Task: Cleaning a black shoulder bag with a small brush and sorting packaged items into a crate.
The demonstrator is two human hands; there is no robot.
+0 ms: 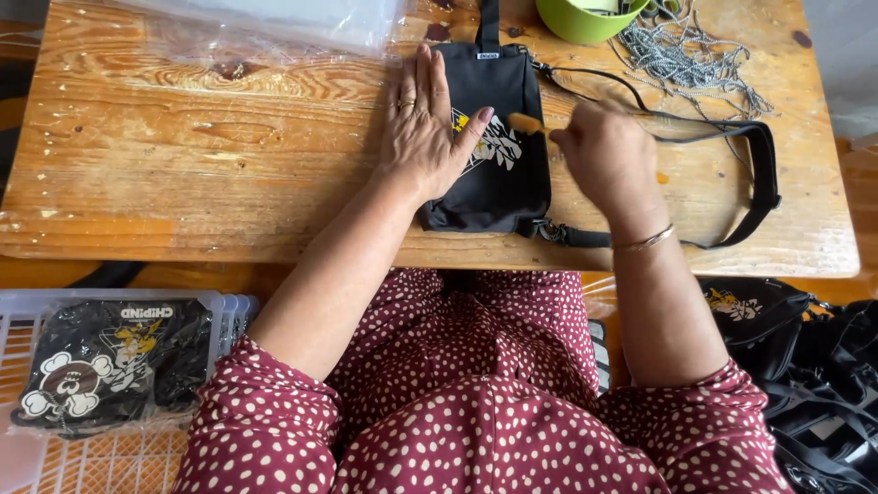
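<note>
One black pouch bag (498,137) lies flat on the wooden bench (183,165), centre, near edge, with a white and yellow print on its face. Left hand (425,128) is spread wide, palm down on the left part of the bag, thumb reaching onto the print. Right hand (608,155) is closed narrow around a small yellow-brown tool, probably a brush (526,122); its tip meets the bag's upper right, blurred, so the exact kind is unclear.

To do this pass well, I'd judge: keep the left palm flat so the fabric stays taut, use short light strokes, and stay off the thumb.

One black strap (759,174) loops off the bag to the right. One green bowl (585,18) sits at the far edge, with a tangle of metal chains (686,55) just right of it; too many to count. One clear plastic sheet (274,27) is far left.

Below the bench: one packed black bag in plastic (110,361) lies in a white crate (18,306) at near left, and a pile of black bags (805,366) sits at near right, at least two, exact count unclear.
</note>
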